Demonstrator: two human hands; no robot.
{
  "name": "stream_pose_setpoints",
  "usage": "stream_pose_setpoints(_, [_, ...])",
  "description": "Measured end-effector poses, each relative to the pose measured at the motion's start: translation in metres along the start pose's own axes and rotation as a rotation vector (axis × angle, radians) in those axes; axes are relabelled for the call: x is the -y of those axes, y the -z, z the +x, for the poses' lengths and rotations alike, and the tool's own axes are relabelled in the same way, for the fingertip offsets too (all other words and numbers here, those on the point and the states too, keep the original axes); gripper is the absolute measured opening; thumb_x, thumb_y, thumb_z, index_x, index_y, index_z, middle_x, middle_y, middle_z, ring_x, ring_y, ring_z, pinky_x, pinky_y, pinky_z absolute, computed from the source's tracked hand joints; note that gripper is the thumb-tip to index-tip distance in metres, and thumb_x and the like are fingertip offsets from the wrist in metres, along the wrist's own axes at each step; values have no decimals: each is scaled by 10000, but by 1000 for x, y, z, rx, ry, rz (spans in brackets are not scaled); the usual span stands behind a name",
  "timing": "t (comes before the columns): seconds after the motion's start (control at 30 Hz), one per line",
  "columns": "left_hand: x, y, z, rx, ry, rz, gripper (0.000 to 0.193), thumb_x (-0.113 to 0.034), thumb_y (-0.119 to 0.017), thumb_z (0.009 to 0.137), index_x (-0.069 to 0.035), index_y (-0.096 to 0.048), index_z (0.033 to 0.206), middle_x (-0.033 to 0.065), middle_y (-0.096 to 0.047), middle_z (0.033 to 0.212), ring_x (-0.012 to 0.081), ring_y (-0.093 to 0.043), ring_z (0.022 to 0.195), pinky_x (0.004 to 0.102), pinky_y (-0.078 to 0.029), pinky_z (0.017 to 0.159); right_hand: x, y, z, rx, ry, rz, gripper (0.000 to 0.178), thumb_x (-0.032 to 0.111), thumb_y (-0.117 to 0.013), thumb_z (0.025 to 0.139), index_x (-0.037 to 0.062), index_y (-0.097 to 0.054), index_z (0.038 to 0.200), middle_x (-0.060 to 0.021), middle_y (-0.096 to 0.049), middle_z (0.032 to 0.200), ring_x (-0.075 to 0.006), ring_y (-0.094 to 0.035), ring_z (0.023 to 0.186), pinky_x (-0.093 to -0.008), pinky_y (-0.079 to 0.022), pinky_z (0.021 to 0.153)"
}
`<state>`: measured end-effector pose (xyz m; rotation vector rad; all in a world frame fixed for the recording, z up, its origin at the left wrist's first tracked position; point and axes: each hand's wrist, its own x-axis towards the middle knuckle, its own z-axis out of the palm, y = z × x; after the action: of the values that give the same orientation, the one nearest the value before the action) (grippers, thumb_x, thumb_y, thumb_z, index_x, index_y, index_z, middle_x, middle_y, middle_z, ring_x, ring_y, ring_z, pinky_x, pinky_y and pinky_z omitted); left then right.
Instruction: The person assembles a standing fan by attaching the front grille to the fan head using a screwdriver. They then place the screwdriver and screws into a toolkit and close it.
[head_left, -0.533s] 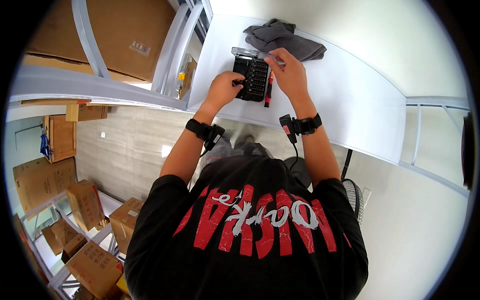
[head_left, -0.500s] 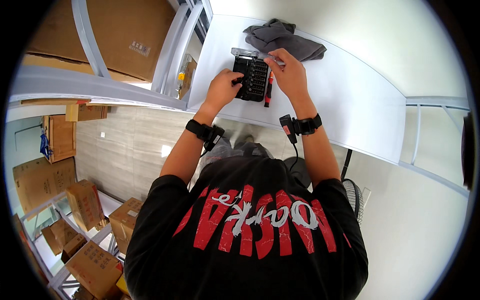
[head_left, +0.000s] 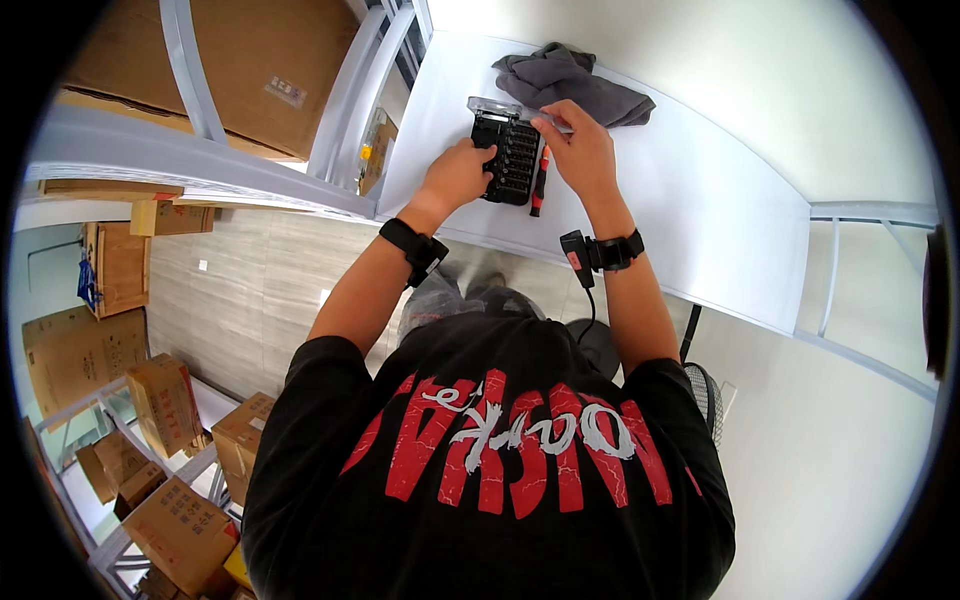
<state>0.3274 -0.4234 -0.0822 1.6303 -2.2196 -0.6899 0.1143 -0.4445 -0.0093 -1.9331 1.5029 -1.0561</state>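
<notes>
A black screwdriver bit case (head_left: 514, 178) lies on the white tabletop, with rows of small bits in it. Its clear lid (head_left: 492, 104) stands raised along the far edge. My left hand (head_left: 460, 178) grips the case's left side, fingertips over the tray; what lies beneath them is hidden. With thumb and fingers closed, my right hand (head_left: 582, 145) pinches the right end of the clear lid. Along the case's right side, touching or nearly so, rests a red and black screwdriver (head_left: 539, 185).
A crumpled dark grey cloth (head_left: 575, 85) lies behind the case. The white table (head_left: 700, 210) stretches to the right. Metal shelving (head_left: 330, 130) with a large cardboard box (head_left: 220, 70) stands at the left. More cartons (head_left: 180, 530) are stacked at lower left.
My left hand has shifted right, farther over the case's left side. My right hand stays at the lid's right end. The whole view has shifted slightly.
</notes>
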Motion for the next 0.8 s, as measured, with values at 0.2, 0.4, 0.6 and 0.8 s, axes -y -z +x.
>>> stream_pose_setpoints(0.2, [8, 1, -2, -82, -27, -152, 432, -121, -717, 880, -99, -673, 1309, 141, -631, 1017, 310, -643, 893, 380, -533, 834, 8, 5, -2, 70, -80, -13, 270, 273, -736, 941, 44, -692, 1077, -87, -751, 1038, -209, -721, 938, -312, -575, 790])
stream_pose_setpoints(0.4, [33, 11, -21, -233, 63, -440, 340, -27, -657, 904, -84, -712, 1235, 99, -662, 942, 226, -639, 797, 328, -533, 765, -3, -1, -17, 52, 16, 61, 271, 270, -763, 888, 76, -694, 1065, -74, -733, 1026, -244, -680, 731, -356, -549, 694])
stream_pose_setpoints(0.6, [59, 1, -30, -306, 366, -773, 285, -135, -631, 985, -59, -709, 1247, 91, -711, 1083, 183, -668, 924, 315, -530, 870, -20, -10, -46, 190, 163, -24, 291, 196, -815, 796, 69, -690, 1027, -59, -708, 1065, -302, -641, 982, -383, -536, 817])
stream_pose_setpoints(0.8, [42, -7, -27, -202, 253, -694, 508, -339, -700, 969, -5, -629, 1346, 161, -662, 1245, 230, -632, 1118, 341, -491, 994, -32, -28, -69, 268, 216, -193, 281, 118, -823, 737, 71, -623, 929, -64, -599, 1135, -341, -546, 1169, -434, -522, 900])
